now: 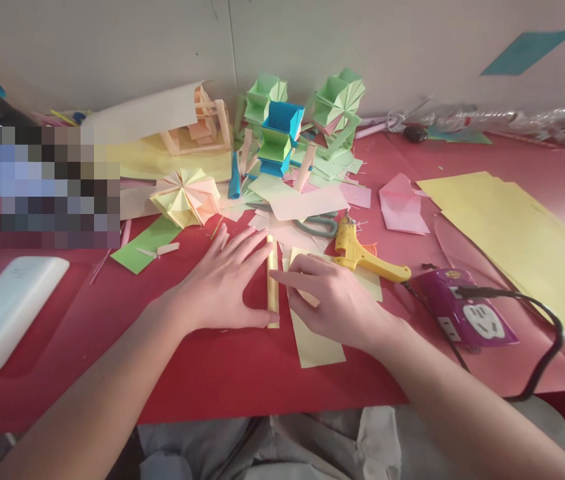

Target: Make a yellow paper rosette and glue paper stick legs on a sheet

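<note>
- A thin pale-yellow paper roll (273, 283) lies on the red counter (212, 373), its long axis running straight away from the person, far end toward the heap of paper models.
- The roll sits at the left edge of a pale-yellow sheet (315, 343), which spreads out flat to the right under the right hand.
- The left hand (225, 283) lies flat, palm down, fingers spread wide and pressing beside the roll; the thumb touches its near end. It grips nothing.
- The right hand (335, 300) rests on the sheet, fingers half curled, fingertips (278, 277) reaching left onto the roll near its middle; it presses rather than clasps.
- A yellow glue gun (362, 253) lies just beyond the right hand, and a cord (537, 320) is plugged into a purple socket strip (467, 313) to its right.
- Green-handled scissors (319, 225) lie partly under paper scraps behind the roll.
- Folded models stand at the back: a blue one (277, 137), green ones (337, 100), and a peach fan-like one (187, 197).
- Large yellow paper (522, 233) lies at the right, a pink folded piece (401, 203) next to it, a white oblong case (7, 313) at the left.
- A plain pale wall (362, 40) rises behind the counter.
</note>
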A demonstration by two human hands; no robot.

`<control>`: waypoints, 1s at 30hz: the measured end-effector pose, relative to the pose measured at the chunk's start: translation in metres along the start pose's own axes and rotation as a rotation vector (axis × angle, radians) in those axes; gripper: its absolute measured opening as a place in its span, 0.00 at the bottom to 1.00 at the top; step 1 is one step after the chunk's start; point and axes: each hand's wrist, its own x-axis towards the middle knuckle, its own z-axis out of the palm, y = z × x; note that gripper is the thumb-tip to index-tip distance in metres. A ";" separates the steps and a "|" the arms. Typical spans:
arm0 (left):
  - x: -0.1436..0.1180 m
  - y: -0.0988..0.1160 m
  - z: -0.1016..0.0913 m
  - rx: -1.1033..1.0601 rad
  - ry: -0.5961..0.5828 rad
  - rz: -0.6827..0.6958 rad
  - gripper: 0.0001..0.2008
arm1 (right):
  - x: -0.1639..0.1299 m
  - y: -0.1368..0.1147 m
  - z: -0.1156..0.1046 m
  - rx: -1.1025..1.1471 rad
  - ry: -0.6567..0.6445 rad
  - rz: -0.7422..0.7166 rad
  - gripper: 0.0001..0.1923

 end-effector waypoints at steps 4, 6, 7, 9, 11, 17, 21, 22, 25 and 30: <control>0.000 0.001 0.000 0.004 -0.011 -0.008 0.53 | 0.000 -0.001 -0.001 -0.018 -0.037 -0.048 0.15; 0.000 0.001 0.000 0.002 -0.009 -0.009 0.53 | 0.000 -0.001 -0.001 -0.054 -0.047 -0.071 0.14; 0.000 0.001 -0.001 -0.001 -0.005 -0.008 0.53 | 0.000 -0.001 0.000 -0.070 -0.050 -0.074 0.14; 0.000 0.001 -0.001 -0.008 0.005 -0.004 0.53 | 0.000 -0.001 0.000 -0.091 -0.060 -0.071 0.15; 0.000 0.001 0.000 -0.009 0.013 0.000 0.53 | -0.001 -0.001 0.001 -0.102 -0.073 -0.065 0.15; 0.000 0.002 0.001 -0.006 0.008 0.000 0.52 | -0.003 0.000 0.001 -0.116 -0.087 -0.059 0.15; -0.002 0.003 -0.003 -0.051 0.069 0.033 0.49 | -0.003 0.000 0.002 -0.101 -0.093 -0.053 0.14; -0.002 0.003 -0.004 -0.063 0.096 0.037 0.46 | -0.002 0.000 0.002 -0.097 -0.092 -0.051 0.14; -0.003 0.008 -0.008 -0.081 0.176 0.006 0.30 | -0.002 0.000 0.002 -0.085 -0.086 -0.043 0.13; -0.002 0.013 -0.008 -0.084 0.219 -0.058 0.24 | -0.002 0.000 0.002 -0.082 -0.078 -0.030 0.11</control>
